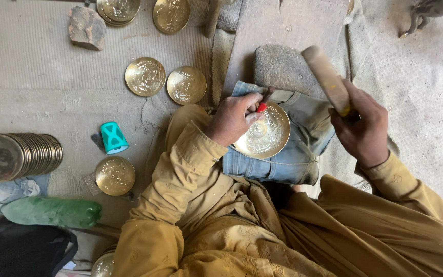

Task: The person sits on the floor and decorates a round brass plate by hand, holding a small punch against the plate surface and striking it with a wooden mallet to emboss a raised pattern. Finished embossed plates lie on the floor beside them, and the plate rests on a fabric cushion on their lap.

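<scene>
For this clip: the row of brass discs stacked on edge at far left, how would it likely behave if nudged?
The row of brass discs stands on edge, so it would probably roll or topple apart. Thin polished metal looks stiff, likely slippery, and dense for its size.

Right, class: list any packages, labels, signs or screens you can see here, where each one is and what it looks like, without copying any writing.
Green bottle: lying on its side at the lower left, dull green, dusty, no clear label.
Teal cup: tipped over left of the knee, small, teal with a pale criss-cross pattern.
No signs, screens or printed labels show.
</scene>
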{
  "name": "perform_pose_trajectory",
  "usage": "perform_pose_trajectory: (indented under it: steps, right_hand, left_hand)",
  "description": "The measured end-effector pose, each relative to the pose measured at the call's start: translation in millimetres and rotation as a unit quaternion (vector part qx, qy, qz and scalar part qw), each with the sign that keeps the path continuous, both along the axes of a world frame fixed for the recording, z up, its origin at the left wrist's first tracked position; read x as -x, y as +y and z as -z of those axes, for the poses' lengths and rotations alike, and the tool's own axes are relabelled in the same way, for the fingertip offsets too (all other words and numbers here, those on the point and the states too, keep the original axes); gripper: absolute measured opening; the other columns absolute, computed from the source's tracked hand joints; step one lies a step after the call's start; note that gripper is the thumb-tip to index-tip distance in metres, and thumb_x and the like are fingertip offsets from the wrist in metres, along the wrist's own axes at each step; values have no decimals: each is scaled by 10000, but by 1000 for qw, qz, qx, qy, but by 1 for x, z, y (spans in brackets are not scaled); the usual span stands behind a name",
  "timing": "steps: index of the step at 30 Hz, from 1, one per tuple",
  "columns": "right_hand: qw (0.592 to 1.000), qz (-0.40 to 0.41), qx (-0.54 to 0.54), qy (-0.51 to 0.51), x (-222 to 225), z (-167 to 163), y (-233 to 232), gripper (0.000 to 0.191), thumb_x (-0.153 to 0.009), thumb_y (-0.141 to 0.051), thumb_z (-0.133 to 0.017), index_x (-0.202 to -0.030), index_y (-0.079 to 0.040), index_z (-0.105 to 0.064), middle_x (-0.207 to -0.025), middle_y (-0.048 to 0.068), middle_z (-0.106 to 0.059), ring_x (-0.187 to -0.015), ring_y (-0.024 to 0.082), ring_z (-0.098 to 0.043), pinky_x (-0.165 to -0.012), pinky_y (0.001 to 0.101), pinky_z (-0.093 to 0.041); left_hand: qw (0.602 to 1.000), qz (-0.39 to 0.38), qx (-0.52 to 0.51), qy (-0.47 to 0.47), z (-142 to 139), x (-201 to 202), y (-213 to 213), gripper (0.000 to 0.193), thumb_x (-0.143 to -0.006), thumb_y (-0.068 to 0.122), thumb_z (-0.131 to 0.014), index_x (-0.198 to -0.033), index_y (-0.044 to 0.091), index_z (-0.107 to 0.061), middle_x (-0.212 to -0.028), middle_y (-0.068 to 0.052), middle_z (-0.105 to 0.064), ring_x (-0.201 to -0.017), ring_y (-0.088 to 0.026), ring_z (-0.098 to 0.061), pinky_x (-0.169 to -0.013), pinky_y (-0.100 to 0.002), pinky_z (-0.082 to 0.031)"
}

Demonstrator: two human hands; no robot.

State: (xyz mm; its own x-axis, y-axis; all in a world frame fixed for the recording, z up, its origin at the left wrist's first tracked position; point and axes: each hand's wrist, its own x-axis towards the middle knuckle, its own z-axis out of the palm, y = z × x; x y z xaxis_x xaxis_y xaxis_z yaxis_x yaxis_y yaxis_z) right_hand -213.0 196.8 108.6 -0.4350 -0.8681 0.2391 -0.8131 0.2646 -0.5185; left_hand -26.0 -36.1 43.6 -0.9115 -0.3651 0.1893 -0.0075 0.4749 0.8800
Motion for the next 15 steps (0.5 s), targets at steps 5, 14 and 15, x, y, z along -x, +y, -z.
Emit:
perform_pose_trajectory:
  steps: [5,14,15]
  right_hand:
    - [999,5,30,18,5,-1,-4,371,-993,37,-710,-1349,-68,-706,-1090,111,-714,-861,171,-686,-734,288,-605]
    - [995,3,-5,99,5,-16,-10,404,-953,51,-717,-1329,-93,-751,-963,90,-726,-712,165,-655,-633,312,-563]
    - [998,7,24,57,5,-15,-10,391,-968,32,-713,-1340,-86,-729,-986,89,-719,-748,154,-663,-659,300,-570]
  left_hand:
    - [1000,-4,5,-6,-2,-1,0,278,-861,98,-807,-1075,25,-647,-845,-147,-720,-738,-271,-737,-635,-390,-542]
    - [999,-30,6,16,-4,-3,4,310,-810,103,-813,-1054,29,-635,-860,-166,-713,-774,-312,-738,-642,-402,-552]
    - [999,-29,14,14,-4,-5,3,300,-818,100,-816,-1038,23,-628,-863,-169,-713,-783,-321,-732,-647,-407,-549]
